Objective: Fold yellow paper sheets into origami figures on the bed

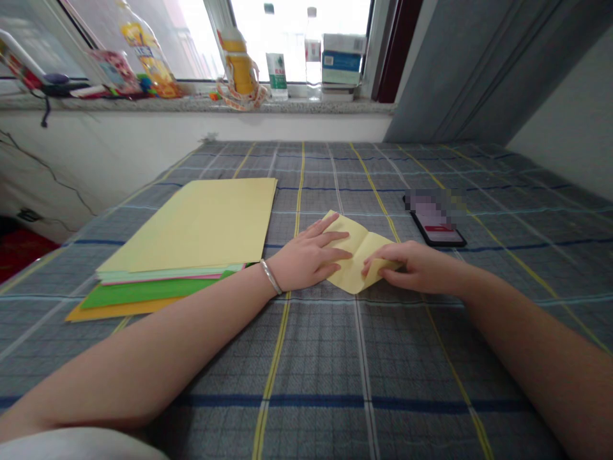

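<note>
Right under my hands, a folded yellow paper (357,252) lies on the checked cloth (330,390). My left hand (306,255) sits flat on it, fingers spread apart. My right hand (416,265) has its fingers close together, curled on the paper's end. I cannot tell if my thumb pinches under it. The paper looks light and soft, so the folded edge seems a good place to hold. Left of my hands is a paper stack (191,223). Right of them is a phone (438,233).

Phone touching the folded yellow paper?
No, the phone lies on the checked cloth off to the right of the folded yellow paper, not touching it.
</note>
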